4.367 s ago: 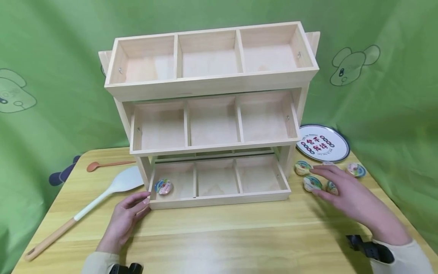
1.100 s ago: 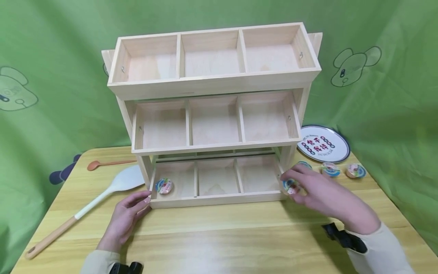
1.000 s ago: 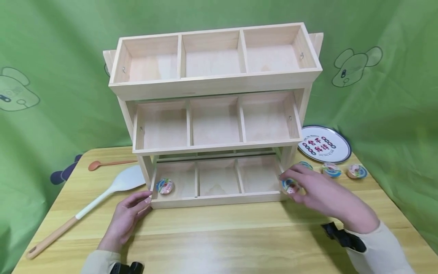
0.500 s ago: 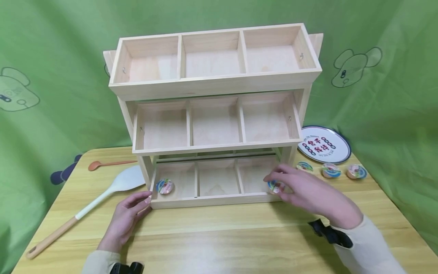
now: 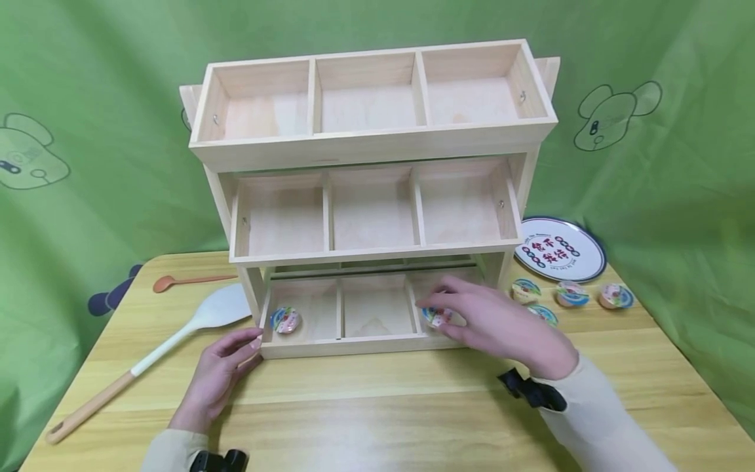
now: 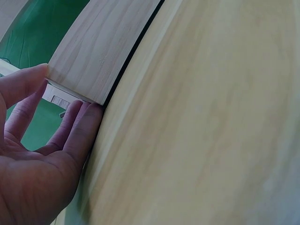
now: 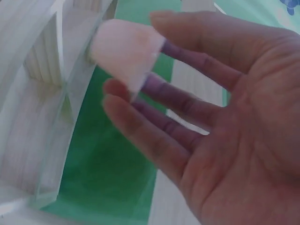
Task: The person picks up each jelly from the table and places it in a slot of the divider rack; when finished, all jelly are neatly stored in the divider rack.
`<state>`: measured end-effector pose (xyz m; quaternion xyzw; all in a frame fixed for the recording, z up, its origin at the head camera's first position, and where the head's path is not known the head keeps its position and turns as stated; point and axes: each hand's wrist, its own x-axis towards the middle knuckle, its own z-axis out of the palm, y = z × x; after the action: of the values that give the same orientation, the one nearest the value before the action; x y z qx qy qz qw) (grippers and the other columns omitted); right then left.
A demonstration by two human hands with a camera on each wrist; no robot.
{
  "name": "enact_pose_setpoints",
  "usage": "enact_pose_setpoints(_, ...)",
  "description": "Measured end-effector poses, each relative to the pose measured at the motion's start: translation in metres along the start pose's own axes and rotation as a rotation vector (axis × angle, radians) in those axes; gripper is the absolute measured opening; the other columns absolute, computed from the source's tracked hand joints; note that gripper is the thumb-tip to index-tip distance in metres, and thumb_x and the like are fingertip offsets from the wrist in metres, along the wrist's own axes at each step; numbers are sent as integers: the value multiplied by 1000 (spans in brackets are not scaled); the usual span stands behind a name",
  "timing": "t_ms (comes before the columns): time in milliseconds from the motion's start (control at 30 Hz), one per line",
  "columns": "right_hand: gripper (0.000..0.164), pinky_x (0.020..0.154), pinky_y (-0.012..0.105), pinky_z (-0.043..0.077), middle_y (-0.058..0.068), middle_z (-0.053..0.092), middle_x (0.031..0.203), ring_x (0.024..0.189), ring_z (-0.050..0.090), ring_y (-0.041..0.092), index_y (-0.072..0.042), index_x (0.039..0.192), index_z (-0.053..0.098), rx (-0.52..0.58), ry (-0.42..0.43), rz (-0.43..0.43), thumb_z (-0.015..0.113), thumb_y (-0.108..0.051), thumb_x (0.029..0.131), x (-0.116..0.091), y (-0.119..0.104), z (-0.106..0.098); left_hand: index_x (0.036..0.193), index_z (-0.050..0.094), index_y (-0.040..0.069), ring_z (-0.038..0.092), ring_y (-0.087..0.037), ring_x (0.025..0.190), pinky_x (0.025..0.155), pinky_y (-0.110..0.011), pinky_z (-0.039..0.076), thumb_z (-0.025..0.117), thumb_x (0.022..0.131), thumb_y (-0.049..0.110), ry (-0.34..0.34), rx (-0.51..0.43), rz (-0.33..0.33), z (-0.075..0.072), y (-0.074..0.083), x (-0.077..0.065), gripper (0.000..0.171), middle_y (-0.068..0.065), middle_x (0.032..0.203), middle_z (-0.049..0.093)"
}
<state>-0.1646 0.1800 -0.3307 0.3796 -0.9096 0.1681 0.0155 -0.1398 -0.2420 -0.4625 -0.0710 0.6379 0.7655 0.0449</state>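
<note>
A three-tier wooden rack with divided compartments stands on the table. My left hand holds the front left corner of its bottom tray; in the left wrist view the thumb lies at the upper edge and other fingers at the lower one. My right hand pinches a pink jelly cup by its rim, above the bottom tray's right compartment near the divider. In the head view the fingers partly cover this jelly cup. Another jelly cup lies in the bottom left compartment.
Several jelly cups sit on the table to the right, before an oval plate with red lettering. On the left lie a white spatula with a wooden handle and a small orange-brown spoon. Green cloth hangs behind.
From the cups on the right, my right hand has taken a jelly cup and carried it left over the bottom tray. My left hand stays at the corner.
</note>
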Motion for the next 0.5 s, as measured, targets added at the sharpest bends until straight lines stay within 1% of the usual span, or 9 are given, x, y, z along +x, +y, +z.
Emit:
enact_pose_setpoints(133, 38, 70, 25, 54, 4, 59, 122, 87, 60, 10, -13, 126, 67, -15, 26, -28, 70, -9, 88, 10, -2, 7, 117, 65, -4, 61, -23, 109, 96, -35, 53, 64, 91, 0, -1, 5, 0, 0, 0, 0, 26, -10, 117, 61)
enact_pose_setpoints(233, 38, 69, 24, 54, 2, 59, 120, 85, 59, 8, -13, 124, 67, -19, 35, -44, 72, -11, 87, 16, -3, 12, 118, 65, -4, 61, -23, 109, 96, -35, 53, 65, 91, 0, -4, 8, 4, 0, -1, 0, 27, -10, 118, 61)
enact_pose_setpoints(500, 40, 73, 25, 54, 3, 59, 120, 89, 60, 12, -11, 127, 66, 23, 33, -69, 74, -12, 87, 37, -10, 23, 116, 66, -3, 62, -22, 108, 95, -35, 53, 64, 91, -1, -1, 5, 15, 0, 0, 0, 25, -4, 115, 63)
